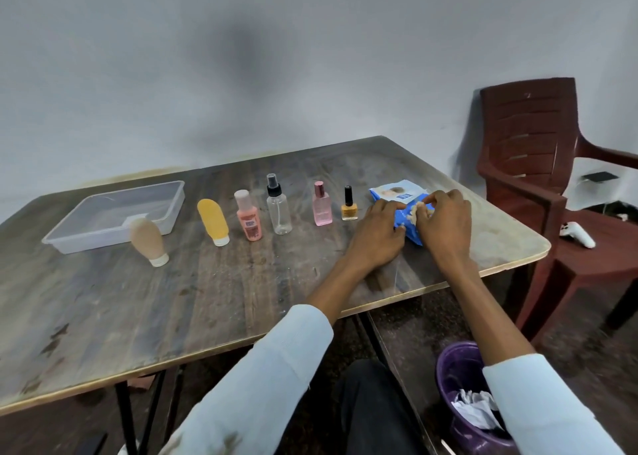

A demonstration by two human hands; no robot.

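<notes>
My left hand (374, 237) grips left side of blue wipes pack (390, 194), thumb and fingers curled onto it. My right hand (445, 226) pinches white wipe (416, 211) at pack's opening, fingertips clamped tight on it. Pack lies flat on table (207, 299), at right end, just right of yellow nail polish bottle (349, 204). Pink bottle (322, 204) stands next in row. Hands close together over pack.
</notes>
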